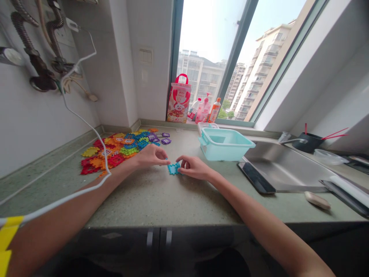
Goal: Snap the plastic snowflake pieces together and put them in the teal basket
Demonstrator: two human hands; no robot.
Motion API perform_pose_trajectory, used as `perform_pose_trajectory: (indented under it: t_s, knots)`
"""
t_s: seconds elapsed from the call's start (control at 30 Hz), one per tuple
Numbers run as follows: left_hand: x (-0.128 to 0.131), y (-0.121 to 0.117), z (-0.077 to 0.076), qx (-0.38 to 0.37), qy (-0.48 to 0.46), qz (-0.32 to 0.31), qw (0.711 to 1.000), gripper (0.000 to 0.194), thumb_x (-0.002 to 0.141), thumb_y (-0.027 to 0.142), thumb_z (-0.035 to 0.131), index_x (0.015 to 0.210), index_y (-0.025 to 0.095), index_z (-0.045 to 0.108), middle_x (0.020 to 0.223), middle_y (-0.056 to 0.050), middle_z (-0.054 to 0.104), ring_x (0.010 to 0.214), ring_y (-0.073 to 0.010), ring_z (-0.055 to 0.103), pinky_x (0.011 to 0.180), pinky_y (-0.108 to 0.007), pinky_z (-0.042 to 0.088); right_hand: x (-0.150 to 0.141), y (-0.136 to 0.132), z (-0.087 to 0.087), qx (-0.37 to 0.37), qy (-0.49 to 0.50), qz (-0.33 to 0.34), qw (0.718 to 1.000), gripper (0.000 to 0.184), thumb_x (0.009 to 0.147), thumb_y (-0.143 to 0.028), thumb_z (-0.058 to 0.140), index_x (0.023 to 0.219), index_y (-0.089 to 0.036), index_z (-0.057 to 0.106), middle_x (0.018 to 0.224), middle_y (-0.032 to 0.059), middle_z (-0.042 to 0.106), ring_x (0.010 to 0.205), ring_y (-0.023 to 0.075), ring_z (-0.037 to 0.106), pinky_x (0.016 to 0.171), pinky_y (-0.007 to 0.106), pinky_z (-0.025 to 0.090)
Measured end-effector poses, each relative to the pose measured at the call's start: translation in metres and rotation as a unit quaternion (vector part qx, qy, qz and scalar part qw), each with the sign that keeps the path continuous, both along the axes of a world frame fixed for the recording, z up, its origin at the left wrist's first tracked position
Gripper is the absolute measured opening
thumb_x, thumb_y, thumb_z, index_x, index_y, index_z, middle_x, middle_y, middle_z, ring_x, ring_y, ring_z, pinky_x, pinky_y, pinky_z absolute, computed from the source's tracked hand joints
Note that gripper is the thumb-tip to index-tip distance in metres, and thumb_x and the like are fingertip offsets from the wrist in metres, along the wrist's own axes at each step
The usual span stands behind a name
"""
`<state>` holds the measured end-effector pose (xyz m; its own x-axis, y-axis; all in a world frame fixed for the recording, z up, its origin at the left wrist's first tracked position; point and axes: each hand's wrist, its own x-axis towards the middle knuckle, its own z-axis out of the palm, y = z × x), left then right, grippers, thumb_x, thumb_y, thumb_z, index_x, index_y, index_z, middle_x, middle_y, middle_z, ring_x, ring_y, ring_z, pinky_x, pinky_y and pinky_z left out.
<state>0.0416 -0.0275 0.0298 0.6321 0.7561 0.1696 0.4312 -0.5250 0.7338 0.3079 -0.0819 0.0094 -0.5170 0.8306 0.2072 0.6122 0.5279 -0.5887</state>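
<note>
A blue interlocking plastic tile (173, 169) with notched edges is held just above the grey countertop, between my two hands. My right hand (193, 167) pinches its right edge between thumb and fingers. My left hand (152, 156) is closed in a pinch at the upper left corner of the tile, where a bit of blue shows at the fingertips. Whether that bit is part of the same tile or a second one, I cannot tell. Behind my left hand spreads a pile of interlocking tiles (127, 141) in red, orange, yellow, green, blue and purple.
A light-blue plastic basket (227, 152) stands beyond my right hand. A black phone (256, 177) lies beside the steel sink (285, 169). A white cable (100, 142) hangs across my left forearm. A pink bag (178, 103) and several bottles line the windowsill.
</note>
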Motion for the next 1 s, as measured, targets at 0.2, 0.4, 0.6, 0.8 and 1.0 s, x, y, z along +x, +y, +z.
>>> perform_pose_trajectory:
  t_s: [0.2,0.4,0.6,0.8,1.0]
  knots:
    - [0.002,-0.004,0.001,0.000,0.035,-0.014,0.999,0.042,0.075,0.054,0.083,0.092,0.016,0.083,0.074,-0.005,0.078,0.066,-0.0171,0.069,0.058,-0.023,0.048,0.000,0.002,-0.004,-0.027,0.047,0.003,0.999,0.034,0.087,-0.040,0.074,0.114,-0.019,0.068,0.090,0.0011,0.075,0.062,0.0104,0.059,0.062,0.023,0.044]
    - [0.000,-0.006,0.003,0.006,0.049,-0.033,0.998,0.038,0.074,0.051,0.084,0.092,0.018,0.084,0.078,-0.005,0.080,0.070,-0.0183,0.071,0.061,-0.024,0.050,0.001,0.002,-0.003,-0.036,0.052,0.006,0.998,0.036,0.088,-0.043,0.073,0.114,-0.018,0.068,0.089,0.0019,0.074,0.064,0.0113,0.058,0.063,0.024,0.045]
    - [-0.010,-0.001,0.006,0.013,0.073,-0.028,0.997,0.038,0.075,0.051,0.083,0.093,0.017,0.085,0.077,-0.005,0.079,0.071,-0.0188,0.070,0.059,-0.024,0.048,0.001,0.002,-0.004,-0.036,0.053,0.002,0.998,0.037,0.087,-0.044,0.074,0.113,-0.018,0.069,0.089,0.0025,0.074,0.068,0.0126,0.059,0.063,0.025,0.045]
    - [-0.005,-0.003,0.004,-0.015,0.059,-0.039,0.997,0.040,0.074,0.051,0.083,0.097,0.018,0.086,0.082,-0.005,0.081,0.072,-0.0195,0.069,0.061,-0.025,0.048,0.002,0.004,-0.006,-0.043,0.061,0.007,0.997,0.039,0.087,-0.045,0.075,0.113,-0.017,0.069,0.089,0.0034,0.075,0.067,0.0127,0.060,0.061,0.024,0.046]
    - [0.004,-0.011,0.001,0.027,0.057,-0.020,0.998,0.037,0.078,0.051,0.080,0.095,0.018,0.085,0.077,-0.003,0.079,0.067,-0.0156,0.066,0.058,-0.023,0.041,0.002,0.004,-0.009,-0.038,0.070,-0.011,0.997,0.037,0.087,-0.042,0.076,0.113,-0.017,0.070,0.088,0.0032,0.075,0.067,0.0125,0.061,0.061,0.023,0.045]
